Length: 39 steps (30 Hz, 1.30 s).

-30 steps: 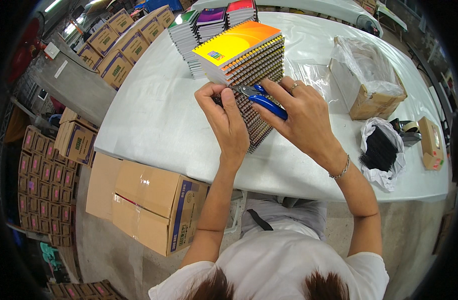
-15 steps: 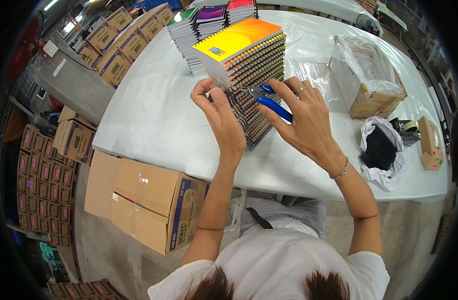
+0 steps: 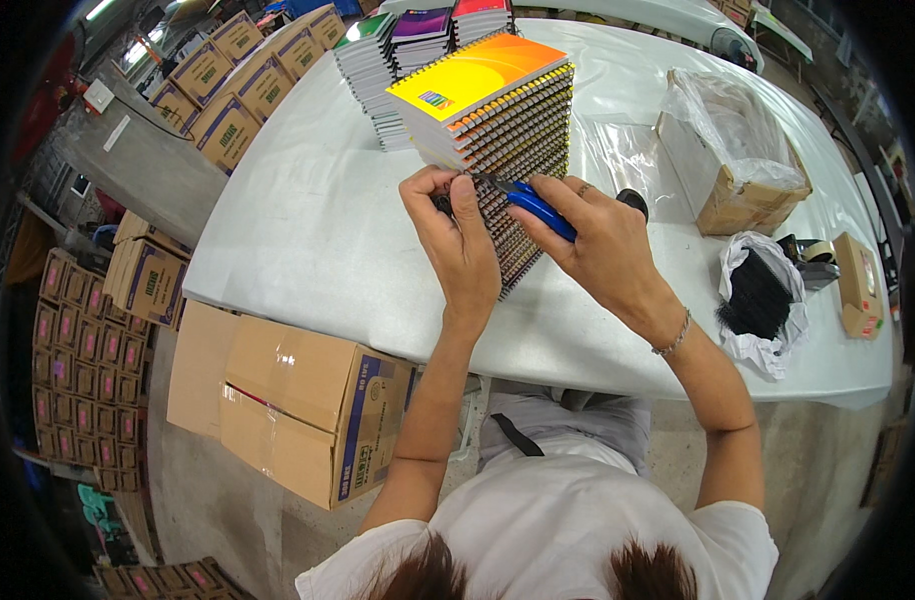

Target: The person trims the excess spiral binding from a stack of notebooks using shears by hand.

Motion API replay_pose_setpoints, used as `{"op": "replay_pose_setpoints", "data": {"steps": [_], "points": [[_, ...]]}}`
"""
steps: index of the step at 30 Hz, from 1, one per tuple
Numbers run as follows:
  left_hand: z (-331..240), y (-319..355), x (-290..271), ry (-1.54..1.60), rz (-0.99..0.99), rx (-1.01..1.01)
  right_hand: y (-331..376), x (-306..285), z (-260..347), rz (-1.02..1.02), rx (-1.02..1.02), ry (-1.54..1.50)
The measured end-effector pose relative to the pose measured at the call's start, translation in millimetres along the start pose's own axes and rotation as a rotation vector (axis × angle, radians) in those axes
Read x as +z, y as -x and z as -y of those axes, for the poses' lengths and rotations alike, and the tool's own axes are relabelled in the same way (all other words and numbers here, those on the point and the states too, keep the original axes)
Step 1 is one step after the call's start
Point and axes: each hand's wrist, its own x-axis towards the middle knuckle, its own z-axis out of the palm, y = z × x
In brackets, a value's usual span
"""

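A tall stack of spiral-bound notebooks (image 3: 480, 82) stands on the table, the top cover yellow and orange, the metal coils facing me. My right hand (image 3: 608, 245) is closed round blue-handled cutters (image 3: 544, 212). Their dark jaws touch or nearly touch the coils at the stack's near left corner. At that same corner is my left hand (image 3: 458, 245), thumb raised and fingers curled in. What its fingertips grip is hidden; a small dark patch shows between them. Just beyond my right hand a dark rounded thing (image 3: 633, 204) shows, its kind unclear.
Behind stand stacks of green, purple (image 3: 423, 25) and red notebooks. To the right are a plastic-lined carton (image 3: 753, 195), a white bag of black coils or bristles (image 3: 763, 295), a tape dispenser (image 3: 818, 265) and a small box (image 3: 860, 290). A large carton (image 3: 288, 400) stands left of the white-covered table.
Both hands have shifted slightly, the left one a little right and down. The cutters have turned, with their handles closer together. A dark rounded thing now shows beyond my right hand.
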Motion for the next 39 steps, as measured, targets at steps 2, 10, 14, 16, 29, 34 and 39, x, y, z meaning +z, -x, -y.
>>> {"op": "replay_pose_setpoints", "data": {"steps": [2,10,14,16,29,34,39], "points": [[0.5,-0.4,-1.6,-0.008,-0.011,-0.006,2.2,-3.9,4.6,0.031,0.039,0.006],[-9.7,2.3,-0.4,0.120,-0.035,-0.114,4.8,-7.6,-0.4,-0.044,-0.046,0.148],[5.8,9.9,-6.0,0.175,0.054,-0.118,2.2,-5.4,5.2,-0.046,-0.042,0.130],[14.5,12.7,-7.8,0.129,0.051,-0.096,0.3,-7.1,6.8,-0.017,-0.036,0.138],[-0.9,12.3,-2.3,0.166,-0.054,-0.129,11.7,-5.8,1.5,-0.027,0.005,0.145],[7.3,17.8,-5.1,0.219,0.030,-0.143,11.5,-0.8,-1.0,0.004,0.015,0.094],[20.4,21.1,-7.3,0.142,0.048,-0.110,6.9,-0.1,2.5,-0.002,-0.030,0.135]]}}
